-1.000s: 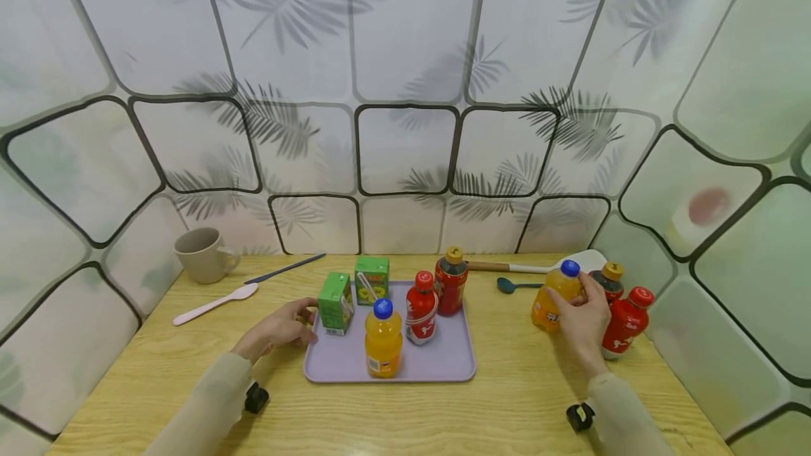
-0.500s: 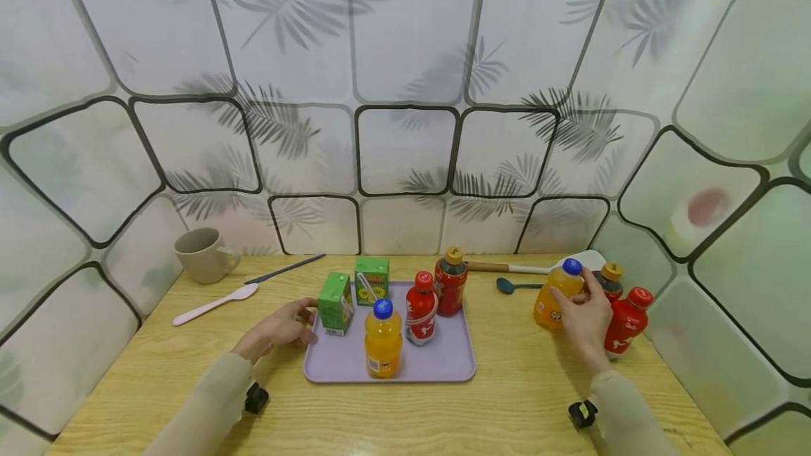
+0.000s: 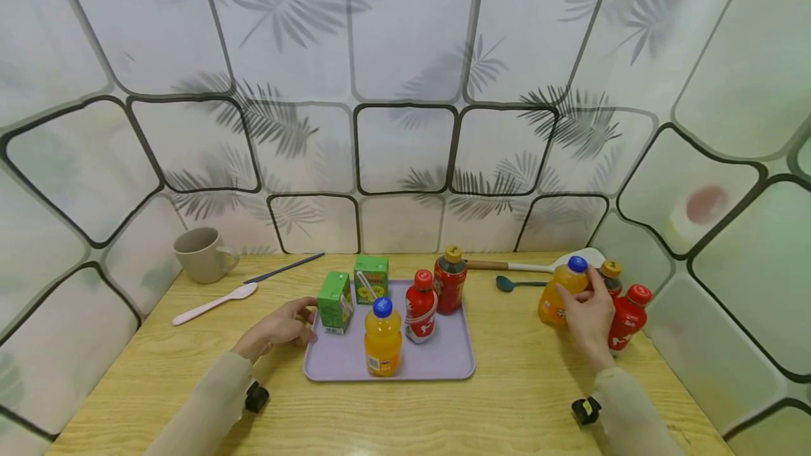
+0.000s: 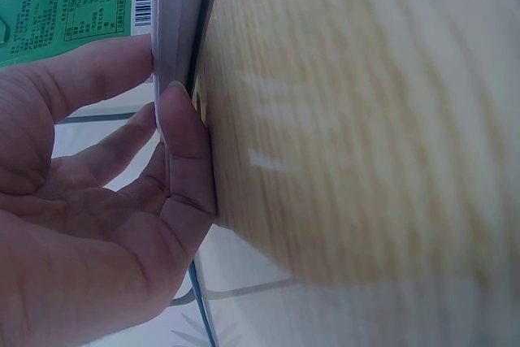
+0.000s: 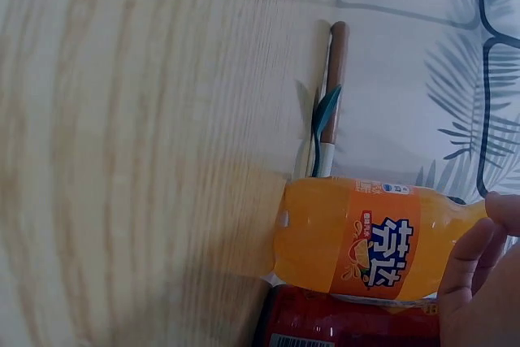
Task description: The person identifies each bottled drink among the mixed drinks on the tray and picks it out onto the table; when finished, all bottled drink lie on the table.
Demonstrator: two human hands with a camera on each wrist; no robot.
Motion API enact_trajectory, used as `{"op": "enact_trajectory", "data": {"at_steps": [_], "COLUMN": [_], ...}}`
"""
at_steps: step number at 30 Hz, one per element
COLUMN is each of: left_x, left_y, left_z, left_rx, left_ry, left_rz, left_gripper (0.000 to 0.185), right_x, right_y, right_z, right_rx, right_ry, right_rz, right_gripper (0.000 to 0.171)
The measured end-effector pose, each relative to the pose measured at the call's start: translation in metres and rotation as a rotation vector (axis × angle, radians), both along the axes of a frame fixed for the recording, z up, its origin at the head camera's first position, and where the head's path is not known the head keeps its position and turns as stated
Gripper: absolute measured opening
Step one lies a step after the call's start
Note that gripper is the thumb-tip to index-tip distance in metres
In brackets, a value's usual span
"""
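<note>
My right hand (image 3: pixel 589 315) pinches an orange soda bottle (image 3: pixel 553 301) with a blue cap near its neck. In the right wrist view, this soda bottle (image 5: pixel 357 237) lies against a dark red bottle (image 5: pixel 345 323). A yellow-capped bottle (image 3: pixel 610 271) and a red bottle (image 3: pixel 627 319) stand beside the right hand, partly covered by it. My left hand (image 3: pixel 283 328) grips the left rim of a lilac tray (image 3: pixel 443 370), fingers on both sides of the rim (image 4: pixel 175 22). On the tray are green drink cartons (image 3: pixel 334 301), another orange bottle (image 3: pixel 383 343), a red-capped bottle (image 3: pixel 421 308) and a gold-capped bottle (image 3: pixel 450 283).
A beige mug (image 3: pixel 201 255) stands at the back left, near a pink spoon (image 3: pixel 218 303) and a dark blue thin utensil (image 3: pixel 285 268). Behind the right hand lie a teal spoon (image 3: pixel 507 284) and a wooden-handled white spatula (image 3: pixel 491 266). A patterned curtain (image 3: pixel 405 146) borders the table.
My right hand has shifted slightly right and farther back, carrying the orange soda bottle with it toward the bottles at the right. My left hand and the tray have stayed put.
</note>
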State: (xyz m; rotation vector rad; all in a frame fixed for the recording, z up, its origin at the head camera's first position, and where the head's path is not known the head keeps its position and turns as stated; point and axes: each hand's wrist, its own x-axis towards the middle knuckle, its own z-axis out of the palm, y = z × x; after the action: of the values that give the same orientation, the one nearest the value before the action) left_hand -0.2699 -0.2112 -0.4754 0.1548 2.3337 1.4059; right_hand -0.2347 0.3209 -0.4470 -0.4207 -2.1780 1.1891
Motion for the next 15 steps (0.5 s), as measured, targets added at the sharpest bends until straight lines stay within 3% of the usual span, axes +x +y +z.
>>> {"op": "enact_trajectory", "data": {"at_steps": [15], "left_x": [0.0003], "left_y": [-0.0007], "left_z": [-0.0001], "left_rx": [-0.019], "left_ry": [0.015], "left_rz": [-0.004], "left_gripper": [0.076], "right_x": [0.0047], "right_y": [-0.0002], "right_z": [0.0012], "right_rx": [0.000], "right_ry": [-0.014], "right_rz": [-0.006], "right_gripper": [0.066]}}
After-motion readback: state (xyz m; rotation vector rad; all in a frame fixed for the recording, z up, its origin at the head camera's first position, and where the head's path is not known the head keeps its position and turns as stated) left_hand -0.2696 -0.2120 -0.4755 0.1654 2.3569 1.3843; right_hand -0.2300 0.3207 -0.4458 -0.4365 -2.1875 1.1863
